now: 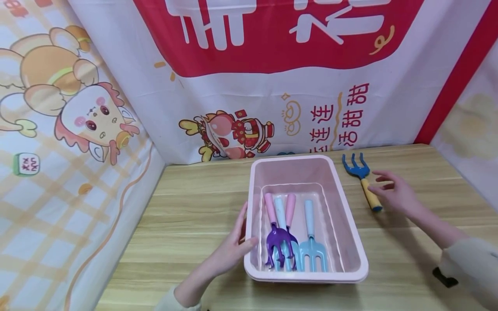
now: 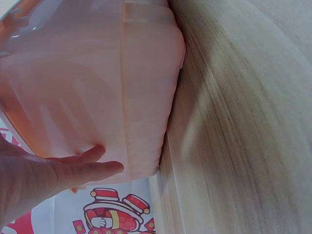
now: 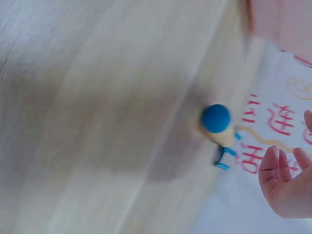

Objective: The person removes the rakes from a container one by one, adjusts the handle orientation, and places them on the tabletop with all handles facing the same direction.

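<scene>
Rake (image 1: 364,182): probably light, stiff; grip mid-handle (image 1: 372,198). Right hand (image 1: 397,193) loose, empty; left hand (image 1: 232,249), fingers extended, at tub's (image 1: 292,172) side.

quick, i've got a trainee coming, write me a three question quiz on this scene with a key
1. Which tool lies on the table, outside the pink bin?
A) a purple-headed tool
B) the yellow-handled tool
C) a light-blue tool

2. True or false: the person's left grip touches the pink bin.

3. How many pink handles can be seen inside the bin?

Key:
1. B.
2. True; its fingers lie against the outside of the bin.
3. Two.
</scene>
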`<action>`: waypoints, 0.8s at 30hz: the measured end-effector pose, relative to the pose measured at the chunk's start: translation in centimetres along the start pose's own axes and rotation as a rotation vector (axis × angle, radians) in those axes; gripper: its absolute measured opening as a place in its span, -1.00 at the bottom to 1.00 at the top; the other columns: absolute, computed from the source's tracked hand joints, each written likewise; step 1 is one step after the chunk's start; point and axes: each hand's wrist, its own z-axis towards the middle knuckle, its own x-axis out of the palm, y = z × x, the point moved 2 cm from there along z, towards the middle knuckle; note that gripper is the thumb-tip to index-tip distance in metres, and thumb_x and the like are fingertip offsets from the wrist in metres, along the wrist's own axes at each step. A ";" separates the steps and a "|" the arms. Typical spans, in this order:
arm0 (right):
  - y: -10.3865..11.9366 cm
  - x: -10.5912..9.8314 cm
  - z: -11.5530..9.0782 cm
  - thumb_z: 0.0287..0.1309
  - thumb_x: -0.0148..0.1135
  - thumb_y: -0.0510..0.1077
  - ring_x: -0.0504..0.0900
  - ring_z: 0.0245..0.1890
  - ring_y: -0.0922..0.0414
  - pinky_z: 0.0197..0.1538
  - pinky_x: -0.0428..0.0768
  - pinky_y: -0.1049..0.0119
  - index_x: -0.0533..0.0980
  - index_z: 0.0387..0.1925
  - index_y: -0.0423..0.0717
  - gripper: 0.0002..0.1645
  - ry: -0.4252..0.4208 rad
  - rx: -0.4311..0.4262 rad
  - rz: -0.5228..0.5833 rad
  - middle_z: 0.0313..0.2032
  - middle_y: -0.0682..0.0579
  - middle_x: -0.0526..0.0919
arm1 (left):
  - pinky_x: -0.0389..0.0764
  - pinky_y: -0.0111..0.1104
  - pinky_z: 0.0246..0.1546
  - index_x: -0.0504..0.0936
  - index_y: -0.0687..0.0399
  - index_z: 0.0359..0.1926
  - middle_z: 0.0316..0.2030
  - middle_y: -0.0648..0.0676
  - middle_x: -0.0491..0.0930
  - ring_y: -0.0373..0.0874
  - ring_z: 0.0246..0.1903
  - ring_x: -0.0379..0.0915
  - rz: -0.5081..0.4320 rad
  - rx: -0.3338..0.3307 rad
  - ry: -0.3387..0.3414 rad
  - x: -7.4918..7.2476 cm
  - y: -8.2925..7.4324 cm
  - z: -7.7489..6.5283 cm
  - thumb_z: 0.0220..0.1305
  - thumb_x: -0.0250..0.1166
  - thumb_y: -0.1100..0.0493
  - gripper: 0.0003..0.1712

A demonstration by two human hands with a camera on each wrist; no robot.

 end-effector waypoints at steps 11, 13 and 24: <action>5.1 -2.2 -0.7 0.27 0.25 -0.10 0.53 -0.08 -0.28 -0.27 0.61 0.41 0.26 0.34 -0.34 -0.29 0.046 -0.083 -0.011 0.11 -0.45 0.42 | 0.43 -0.13 0.19 -0.40 -0.19 0.54 0.44 0.39 -0.05 0.27 0.31 0.14 0.000 -0.009 0.008 -0.2 -0.3 -0.1 0.35 0.14 0.20 0.03; 6.1 -2.6 -0.7 0.27 0.26 -0.11 0.55 -0.08 -0.13 -0.28 0.61 0.41 0.26 0.34 -0.30 -0.29 0.057 -0.103 -0.008 0.14 -0.42 0.42 | 0.44 -0.12 0.19 -0.40 -0.19 0.54 0.44 0.39 -0.04 0.27 0.31 0.15 0.004 -0.015 0.009 -0.2 -0.4 -0.1 0.35 0.13 0.22 0.03; 11.0 -4.2 1.2 0.17 0.34 -0.23 0.52 -0.10 0.32 -0.25 0.60 0.49 0.39 0.29 -0.14 -0.36 0.145 -0.254 -0.012 0.13 -0.23 0.51 | 0.42 -0.13 0.20 -0.41 -0.14 0.54 0.42 0.41 -0.02 0.28 0.30 0.16 0.003 -0.017 0.008 -0.3 -0.3 -0.2 0.35 0.12 0.24 0.03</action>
